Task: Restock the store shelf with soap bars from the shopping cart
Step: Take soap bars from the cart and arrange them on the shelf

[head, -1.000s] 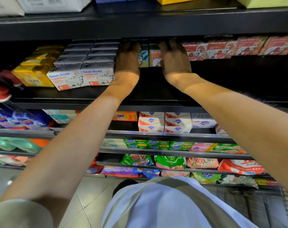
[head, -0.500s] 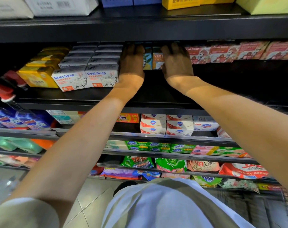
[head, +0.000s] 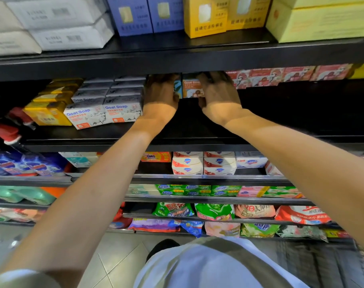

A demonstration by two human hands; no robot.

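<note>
Two hands reach deep into the shelf [head: 187,129]; the left hand [head: 160,94] and right hand [head: 218,94] flank an orange Goat Soap box [head: 192,88], fingers curled on it, likely to square it at the back; white Goat Soap boxes [head: 102,113] crowd left, pink boxes [head: 270,76] right; the shelf above hides the fingertips.

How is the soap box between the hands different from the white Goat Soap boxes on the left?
The orange soap box sits far back on the shelf; the white Goat Soap boxes sit nearer the front. Its face is orange; theirs is white with blue lettering. Hands flank it; nothing touches them. Both read Goat Soap.
</note>
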